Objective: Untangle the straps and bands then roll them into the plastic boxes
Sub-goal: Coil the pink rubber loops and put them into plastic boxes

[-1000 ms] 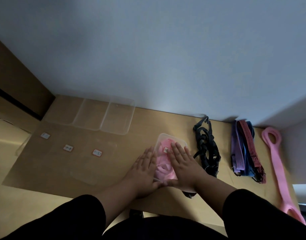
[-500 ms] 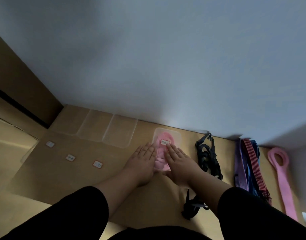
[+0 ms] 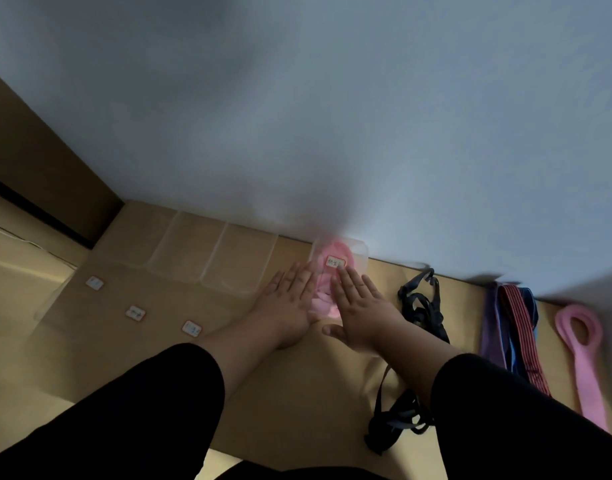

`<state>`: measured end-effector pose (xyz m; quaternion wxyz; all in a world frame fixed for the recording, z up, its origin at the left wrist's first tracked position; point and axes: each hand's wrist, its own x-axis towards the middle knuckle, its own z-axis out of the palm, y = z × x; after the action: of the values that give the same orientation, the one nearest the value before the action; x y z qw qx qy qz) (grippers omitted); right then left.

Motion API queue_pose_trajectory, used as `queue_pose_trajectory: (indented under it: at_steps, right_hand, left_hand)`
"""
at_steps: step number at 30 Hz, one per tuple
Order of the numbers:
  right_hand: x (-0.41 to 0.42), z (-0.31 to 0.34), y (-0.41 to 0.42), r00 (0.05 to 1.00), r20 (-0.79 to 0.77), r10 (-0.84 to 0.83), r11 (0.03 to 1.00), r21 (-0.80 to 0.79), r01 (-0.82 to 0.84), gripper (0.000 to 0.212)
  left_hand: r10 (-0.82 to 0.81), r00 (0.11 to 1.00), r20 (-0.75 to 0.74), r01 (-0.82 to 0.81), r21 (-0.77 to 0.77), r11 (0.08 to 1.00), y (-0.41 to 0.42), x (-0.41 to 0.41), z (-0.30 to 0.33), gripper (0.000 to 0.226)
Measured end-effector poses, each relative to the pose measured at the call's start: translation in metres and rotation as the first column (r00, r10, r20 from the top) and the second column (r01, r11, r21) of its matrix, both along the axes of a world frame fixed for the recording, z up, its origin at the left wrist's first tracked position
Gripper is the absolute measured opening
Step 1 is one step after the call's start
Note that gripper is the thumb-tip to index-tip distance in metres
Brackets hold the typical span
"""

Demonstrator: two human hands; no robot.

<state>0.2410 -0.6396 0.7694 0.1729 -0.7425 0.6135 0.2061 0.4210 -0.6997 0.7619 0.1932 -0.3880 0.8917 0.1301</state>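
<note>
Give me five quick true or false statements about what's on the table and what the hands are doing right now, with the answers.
1. Both hands lie flat on the lidded box holding a pink band: left hand, right hand, box. True.
2. The black straps are already in a box. False: they lie loose on the table, right of the hands.
3. Three clear boxes sit left of the pink-filled one. True.
4. The right hand grips the striped band. False: it lies untouched.
5. A pink band lies farthest right. True.
</note>
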Motion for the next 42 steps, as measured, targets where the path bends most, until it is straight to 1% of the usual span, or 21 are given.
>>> queue_pose_trajectory:
  at_steps: [2,8,11,13,15,16,18,20,22,26,28,30,31,33,37,38,40,42]
  right_hand:
    - [-0.001,-0.002,0.001,1.0,0.002,0.0,1.0,0.001,0.0,0.112]
    - [0.004,0.001,0.002,1.0,-0.003,-0.026,0.998,-0.054,0.026,0.103]
    - [0.012,0.006,0.004,0.997,0.045,-0.06,0.989,-0.13,0.066,0.097]
    - [0.024,0.012,0.006,0.997,0.069,-0.044,0.981,-0.187,0.057,0.092]
    - [0.042,0.018,0.004,0.995,0.101,-0.009,0.978,-0.204,0.03,0.08]
    - [0.052,0.02,0.002,0.992,0.127,0.009,0.979,-0.204,0.017,0.074]
    - [0.075,0.023,-0.002,0.98,0.191,0.047,0.977,-0.214,-0.006,0.069]
    - [0.097,0.024,-0.006,0.965,0.253,0.072,0.974,-0.226,-0.014,0.067]
    - [0.115,0.022,-0.009,0.957,0.284,0.065,0.978,-0.207,-0.005,0.067]
    - [0.135,0.016,-0.015,0.956,0.294,0.02,0.988,-0.155,0.027,0.066]
    - [0.14,0.015,-0.017,0.953,0.304,-0.003,0.992,-0.121,0.042,0.067]
    - [0.141,0.016,-0.018,0.945,0.325,-0.042,0.99,-0.114,0.083,0.065]
    - [0.14,0.015,-0.019,0.941,0.334,-0.057,0.986,-0.132,0.106,0.062]
    - [0.135,0.012,-0.02,0.939,0.337,-0.061,0.972,-0.195,0.133,0.053]
    - [0.12,0.012,-0.02,0.944,0.317,0.089,0.912,-0.408,0.051,0.023]
    - [0.117,0.013,-0.017,0.943,0.312,0.119,0.897,-0.441,0.033,0.018]
    - [0.113,0.015,-0.01,0.94,0.302,0.158,0.879,-0.477,0.005,0.012]
    - [0.107,0.017,0.003,0.934,0.305,0.187,0.863,-0.505,-0.008,0.01]
  left_hand:
    - [-0.001,1.0,-0.019,0.001,0.002,1.0,0.001,0.001,-0.003,0.076]
    - [-0.018,0.999,-0.048,0.016,-0.051,0.999,-0.001,0.01,0.003,0.079]
    - [0.012,0.991,-0.136,-0.024,-0.091,0.996,-0.001,0.03,0.005,0.076]
    - [0.024,0.977,-0.212,-0.059,-0.165,0.985,-0.003,0.049,0.006,0.071]
    - [0.052,0.965,-0.258,-0.117,-0.241,0.963,-0.006,0.066,0.009,0.067]
    - [0.082,0.958,-0.274,-0.152,-0.245,0.958,-0.008,0.073,0.01,0.064]
    - [0.129,0.952,-0.276,-0.199,-0.242,0.95,-0.011,0.088,0.013,0.05]
    - [0.128,0.955,-0.268,-0.202,-0.269,0.942,-0.015,0.101,0.014,0.036]
    - [0.12,0.96,-0.253,-0.192,-0.282,0.94,-0.018,0.112,0.012,0.03]
    - [0.046,0.951,-0.306,-0.133,-0.272,0.953,-0.026,0.124,0.007,0.02]
    - [-0.039,0.925,-0.377,-0.066,-0.261,0.963,-0.03,0.127,0.007,0.019]
    - [-0.125,0.888,-0.442,-0.018,-0.306,0.952,-0.031,0.13,0.005,0.013]
    - [-0.162,0.866,-0.473,-0.005,-0.334,0.943,-0.031,0.131,0.005,0.009]
    - [-0.21,0.824,-0.527,0.007,-0.36,0.933,-0.03,0.129,0.005,0.011]
    - [-0.284,0.791,-0.542,0.06,-0.393,0.918,-0.022,0.129,0.014,0.014]
    - [-0.294,0.789,-0.539,0.071,-0.396,0.916,-0.019,0.132,0.018,0.014]
    - [-0.307,0.778,-0.548,0.075,-0.405,0.911,-0.013,0.14,0.026,0.014]
    - [-0.337,0.762,-0.553,0.087,-0.428,0.899,-0.008,0.149,0.032,0.013]
